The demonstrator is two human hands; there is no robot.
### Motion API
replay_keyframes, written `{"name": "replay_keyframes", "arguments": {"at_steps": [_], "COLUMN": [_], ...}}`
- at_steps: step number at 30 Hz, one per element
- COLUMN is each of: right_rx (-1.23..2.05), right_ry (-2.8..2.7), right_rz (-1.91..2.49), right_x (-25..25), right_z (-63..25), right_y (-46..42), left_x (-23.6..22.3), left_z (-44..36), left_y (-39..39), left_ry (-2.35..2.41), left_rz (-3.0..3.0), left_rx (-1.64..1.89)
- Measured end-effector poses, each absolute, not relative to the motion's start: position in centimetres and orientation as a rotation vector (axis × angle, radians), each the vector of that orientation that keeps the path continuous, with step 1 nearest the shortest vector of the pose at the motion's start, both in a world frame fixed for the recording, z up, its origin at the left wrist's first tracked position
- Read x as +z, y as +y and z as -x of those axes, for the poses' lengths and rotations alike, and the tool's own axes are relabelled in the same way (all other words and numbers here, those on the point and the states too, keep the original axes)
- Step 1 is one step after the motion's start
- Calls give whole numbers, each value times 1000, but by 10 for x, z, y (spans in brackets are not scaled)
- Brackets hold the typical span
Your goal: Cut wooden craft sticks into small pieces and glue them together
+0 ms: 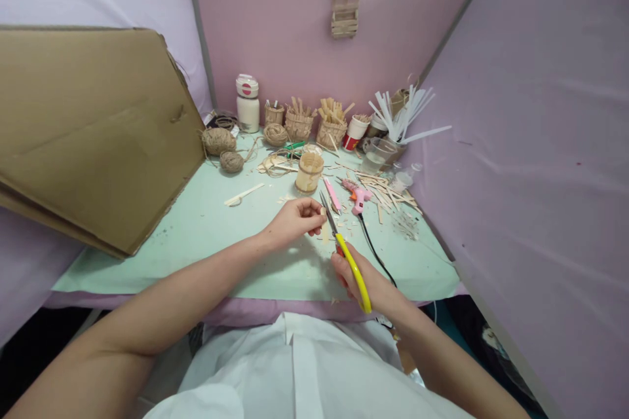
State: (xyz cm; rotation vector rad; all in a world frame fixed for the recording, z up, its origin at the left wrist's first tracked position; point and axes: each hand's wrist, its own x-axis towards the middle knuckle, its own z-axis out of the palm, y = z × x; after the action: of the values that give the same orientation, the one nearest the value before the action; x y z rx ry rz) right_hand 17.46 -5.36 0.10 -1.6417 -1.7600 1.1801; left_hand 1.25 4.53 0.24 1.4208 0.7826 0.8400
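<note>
My left hand (302, 217) pinches a short, pale wooden stick (325, 232) above the front of the table. In my right hand (358, 273) is a pair of scissors (352, 263) with yellow handles, its blades pointing away from me and up beside the stick. The blades look slightly parted; whether they touch the stick I cannot tell. Just beyond my hands stands a small round holder made of wooden pieces (309, 173). A pink craft knife (332, 195) lies to the right of it, and a pink glue gun (357, 196) lies farther right.
Balls of twine (219, 142) sit at the back left near a large cardboard sheet (93, 137). Along the back stand a white bottle (248, 112), baskets of sticks (331, 131) and a cup of white glue sticks (400, 121). Loose sticks (388, 191) and scraps lie right. A black cord (376, 249) runs forward.
</note>
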Motion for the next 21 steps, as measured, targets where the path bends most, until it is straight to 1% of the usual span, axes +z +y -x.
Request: {"name": "replay_keyframes", "arguments": {"at_steps": [21], "right_rx": [1180], "right_ry": [-1789], "right_rz": [1659], "right_x": [6], "right_z": [-172], "right_y": [-55], "left_x": [5], "left_z": [-13], "left_y": [44], "left_ry": [830], "left_rz": [-1433], "left_rx": [845]}}
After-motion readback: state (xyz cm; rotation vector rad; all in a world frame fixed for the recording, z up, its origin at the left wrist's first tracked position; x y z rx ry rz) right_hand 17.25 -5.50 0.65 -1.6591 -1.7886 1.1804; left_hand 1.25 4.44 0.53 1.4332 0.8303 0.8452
